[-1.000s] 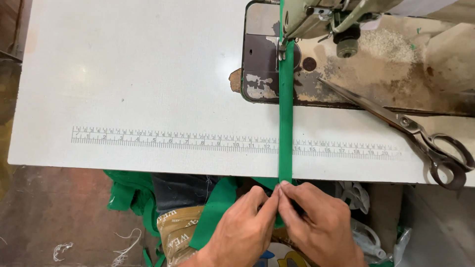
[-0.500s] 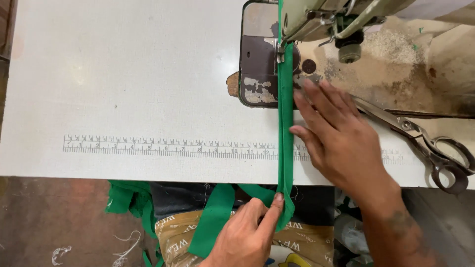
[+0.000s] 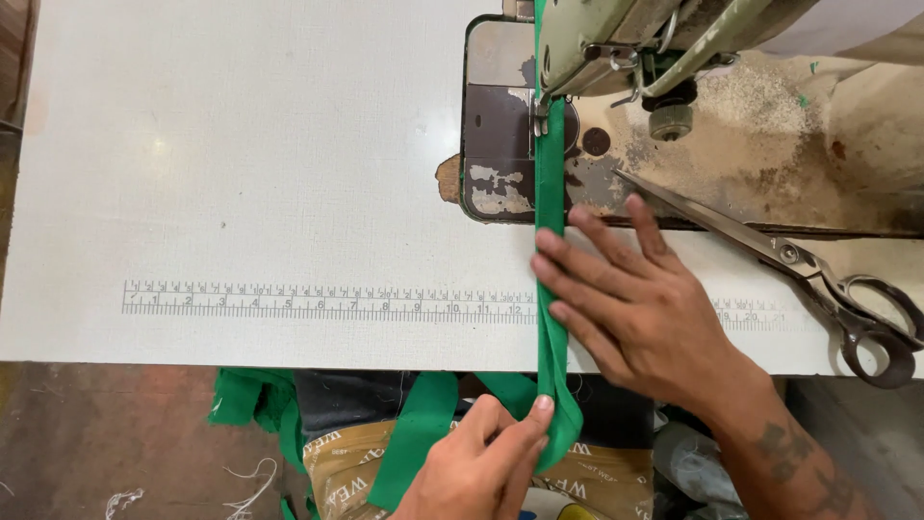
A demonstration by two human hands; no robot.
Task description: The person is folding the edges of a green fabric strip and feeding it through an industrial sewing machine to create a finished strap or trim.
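A narrow green fabric strip (image 3: 550,193) runs from under the presser foot of the sewing machine (image 3: 616,39) straight down across the white table (image 3: 250,144) and over its front edge. My right hand (image 3: 635,299) lies flat on the table with its fingertips pressing against the strip's right side. My left hand (image 3: 481,467) is below the table edge, pinching the folded lower end of the strip between thumb and fingers.
Large metal scissors (image 3: 799,270) lie to the right of my right hand. A printed ruler scale (image 3: 318,300) runs along the table's front. Loose green fabric (image 3: 255,404) and a brown bag (image 3: 342,462) sit under the table edge.
My right hand left the strip's lower end, went up onto the table beside the strip, and has slid slightly back toward me. My left hand keeps hold of the strip's end.
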